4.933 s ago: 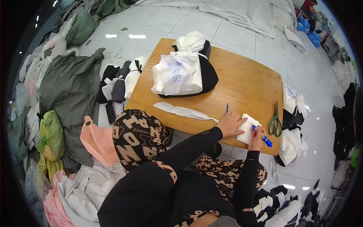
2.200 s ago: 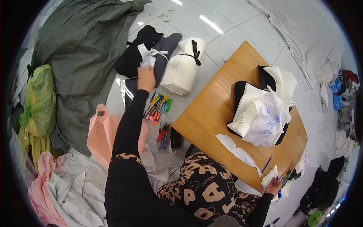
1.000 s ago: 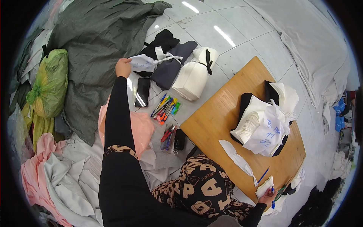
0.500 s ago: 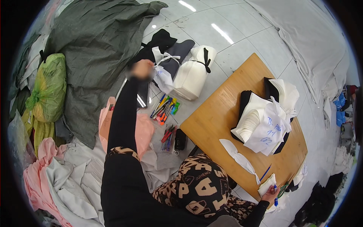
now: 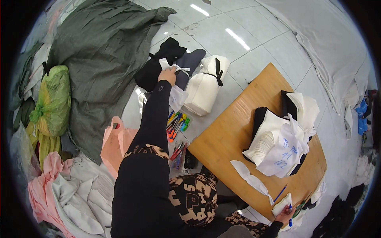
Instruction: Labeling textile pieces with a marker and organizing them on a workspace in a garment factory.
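Note:
My left hand (image 5: 167, 75) reaches across the floor to a rolled dark grey cloth bundle (image 5: 186, 65). Its fingers are closed at the white tie (image 5: 180, 69) around that roll; the fingertips are partly hidden. Just left of the hand lies a black cloth bundle (image 5: 147, 75), and a white paper slip (image 5: 177, 98) with blue writing hangs below the wrist. On the right, at the low wooden table's near corner, my right hand (image 5: 285, 215) is closed around a blue pen (image 5: 290, 220). It rests beside a small folded white cloth (image 5: 282, 204) and green-handled scissors (image 5: 300, 208).
A tied white cloth roll (image 5: 206, 89) stands beside the grey one. Pens and markers (image 5: 176, 125) lie near a pink bag (image 5: 113, 146). The wooden table (image 5: 222, 127) carries stacked white and black pieces (image 5: 264, 135) and another blue pen (image 5: 280, 193). Dark grey sheeting (image 5: 99, 59) spreads at left.
My left hand has moved right, from beside the black bundle onto the white tie of the grey roll. My right hand stays at the table corner with the pen.

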`<action>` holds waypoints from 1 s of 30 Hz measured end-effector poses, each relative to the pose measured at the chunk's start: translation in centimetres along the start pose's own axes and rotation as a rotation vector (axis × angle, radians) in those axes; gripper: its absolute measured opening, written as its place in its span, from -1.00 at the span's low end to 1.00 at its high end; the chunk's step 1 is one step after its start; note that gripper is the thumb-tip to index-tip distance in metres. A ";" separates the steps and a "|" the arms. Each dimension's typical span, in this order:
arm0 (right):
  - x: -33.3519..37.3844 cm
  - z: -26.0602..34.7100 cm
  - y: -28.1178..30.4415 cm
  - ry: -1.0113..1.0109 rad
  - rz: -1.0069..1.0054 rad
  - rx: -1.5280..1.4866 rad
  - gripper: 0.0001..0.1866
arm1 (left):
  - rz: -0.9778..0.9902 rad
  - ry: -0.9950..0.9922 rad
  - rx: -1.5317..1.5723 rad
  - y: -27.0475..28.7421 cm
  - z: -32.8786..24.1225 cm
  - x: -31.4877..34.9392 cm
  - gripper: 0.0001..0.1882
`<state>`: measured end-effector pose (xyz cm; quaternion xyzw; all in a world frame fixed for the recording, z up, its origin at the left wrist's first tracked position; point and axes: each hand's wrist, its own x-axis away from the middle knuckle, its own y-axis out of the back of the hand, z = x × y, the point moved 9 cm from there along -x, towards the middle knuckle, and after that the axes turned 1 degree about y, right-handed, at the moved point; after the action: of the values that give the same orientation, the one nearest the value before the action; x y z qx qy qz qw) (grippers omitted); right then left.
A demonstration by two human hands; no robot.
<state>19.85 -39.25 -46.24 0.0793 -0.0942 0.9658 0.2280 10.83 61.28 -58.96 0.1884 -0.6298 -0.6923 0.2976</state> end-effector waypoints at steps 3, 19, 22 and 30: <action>-1.2 -0.6 -0.5 -0.046 0.086 -0.021 -0.67 | 0.098 -0.088 -0.349 -1.3 1.4 0.9 -0.59; 0.9 -0.8 -3.3 -0.079 -0.081 -0.024 -0.70 | -0.033 0.047 -0.116 -1.6 7.2 -3.1 -0.49; 1.4 -0.4 -3.7 -0.053 -0.079 -0.010 -0.69 | 0.037 0.003 -0.134 -1.0 6.4 -2.8 -0.62; 0.7 -0.2 -4.0 -0.066 -0.005 -0.011 -0.68 | -0.188 -0.061 0.082 3.8 9.3 2.8 -0.71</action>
<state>21.00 -35.41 -45.74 0.1100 -0.1067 0.9616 0.2277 3.49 66.44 -53.67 0.2376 -0.6460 -0.6962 0.2040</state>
